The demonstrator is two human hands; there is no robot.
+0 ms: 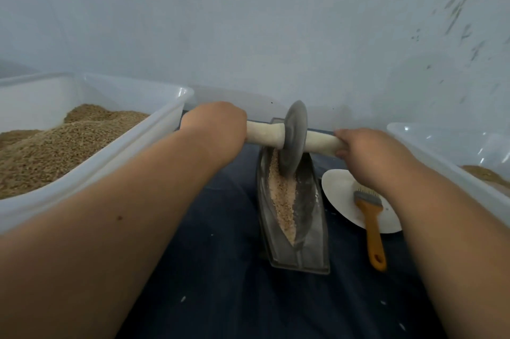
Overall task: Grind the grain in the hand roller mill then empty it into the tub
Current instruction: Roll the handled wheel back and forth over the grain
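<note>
A grey boat-shaped metal trough [311, 228] lies lengthwise on the dark cloth in front of me. Pale crushed grain [283, 197] fills its groove. A grey grinding wheel [294, 137] stands on edge in the far end of the groove, on a pale wooden axle [265, 133]. My left hand [218, 128] grips the axle's left end and my right hand [369, 153] grips its right end. A clear tub [154, 139] heaped with brown grain stands at the left. Another clear tub [430, 150] holding a little grain stands at the right.
A white plate [342, 200] lies right of the trough with an orange-handled brush [372, 231] resting across it. A pale blue wall rises close behind everything. Dark blue cloth [220, 269] covers the surface between the tubs.
</note>
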